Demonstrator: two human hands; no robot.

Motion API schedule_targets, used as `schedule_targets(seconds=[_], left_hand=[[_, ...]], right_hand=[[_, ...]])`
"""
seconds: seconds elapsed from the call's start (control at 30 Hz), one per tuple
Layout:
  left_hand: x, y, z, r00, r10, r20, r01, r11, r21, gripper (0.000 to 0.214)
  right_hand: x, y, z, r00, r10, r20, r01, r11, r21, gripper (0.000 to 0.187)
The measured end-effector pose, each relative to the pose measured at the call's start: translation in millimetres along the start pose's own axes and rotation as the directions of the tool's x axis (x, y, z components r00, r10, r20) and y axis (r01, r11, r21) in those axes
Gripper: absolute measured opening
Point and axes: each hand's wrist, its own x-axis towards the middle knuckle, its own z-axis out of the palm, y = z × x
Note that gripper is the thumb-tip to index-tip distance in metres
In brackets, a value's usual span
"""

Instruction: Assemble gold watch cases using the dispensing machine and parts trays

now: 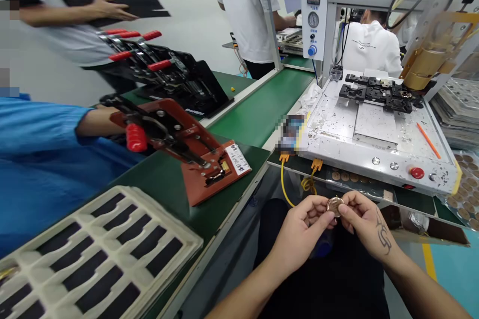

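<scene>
Between the fingertips of both hands is a small round metal disc, with a shiny copper-coloured rim. My left hand pinches its left edge between thumb and fingers. From the other side, my right hand grips the right edge, the thumb lying over it. Both hands are above my lap, in front of the machine's front edge. Fine markings on the disc are too small to read.
A white press machine with black fixtures and an orange stick stands ahead. Round brown discs lie in plastic at right. Left are a red-brown clamp jig, a compartmented tray, a green conveyor and co-workers.
</scene>
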Motion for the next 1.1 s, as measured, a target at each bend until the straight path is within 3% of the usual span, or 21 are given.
schedule_targets(seconds=[0.3,0.4,0.47,0.53,0.63,0.7,0.73,0.77,0.8,0.83,0.87,0.9,0.97,1.03,1.1], left_hand=[[-12,9,-6.2,0.998,0.042,-0.049,-0.038,0.996,0.078,0.025],[-13,10,-9.9,0.996,0.056,-0.068,-0.048,0.992,0.116,0.023],[-15,9,-12.3,0.992,0.085,-0.094,-0.067,0.981,0.182,0.02],[-19,12,-17.1,0.983,0.128,-0.132,-0.089,0.96,0.267,0.017],[-27,35,-38.3,0.975,0.198,-0.101,-0.14,0.899,0.415,0.018],[-33,66,-65.1,0.916,0.377,-0.139,-0.235,0.783,0.576,0.021],[-36,85,-81.7,0.834,0.523,-0.174,-0.284,0.679,0.677,0.02],[-37,104,-99.7,0.701,0.687,-0.192,-0.304,0.531,0.791,0.016],[-37,123,-118.2,0.551,0.82,-0.154,-0.295,0.364,0.883,0.011],[-34,139,-136.2,0.437,0.897,-0.061,-0.293,0.206,0.934,0.012],[-30,152,-152.9,0.384,0.922,0.047,-0.293,0.073,0.953,0.02],[-25,162,-167.3,0.397,0.904,0.159,-0.297,-0.038,0.954,0.028],[-12,173,-187.4,0.489,0.808,0.329,-0.335,-0.174,0.926,0.044],[-1,181,-195.9,0.542,0.753,0.372,-0.366,-0.187,0.912,0.052],[6,196,-197.4,0.515,0.808,0.285,-0.375,-0.087,0.923,0.054]], right_hand=[[-1,-1,14,0.997,-0.044,0.059,0.047,0.998,-0.052,0.036],[5,-4,9,0.963,-0.191,0.189,0.223,0.961,-0.165,0.038],[13,-10,5,0.869,-0.323,0.376,0.441,0.849,-0.291,0.045],[23,-16,4,0.729,-0.408,0.55,0.65,0.665,-0.369,0.043],[41,-20,11,0.586,-0.492,0.644,0.806,0.44,-0.396,0.047],[57,-22,20,0.552,-0.55,0.626,0.833,0.386,-0.396,0.047],[66,-24,26,0.551,-0.576,0.605,0.835,0.389,-0.39,0.044],[74,-28,32,0.559,-0.593,0.579,0.829,0.41,-0.381,0.041],[82,-31,39,0.576,-0.601,0.555,0.817,0.443,-0.368,0.038],[89,-36,46,0.596,-0.594,0.54,0.801,0.485,-0.351,0.035],[96,-41,53,0.617,-0.581,0.531,0.783,0.526,-0.334,0.033],[101,-45,60,0.636,-0.567,0.524,0.764,0.56,-0.321,0.032],[111,-50,72,0.663,-0.551,0.507,0.736,0.604,-0.306,0.031],[119,-51,82,0.677,-0.556,0.482,0.722,0.627,-0.292,0.032],[130,-48,94,0.687,-0.543,0.484,0.709,0.648,-0.28,0.034]])
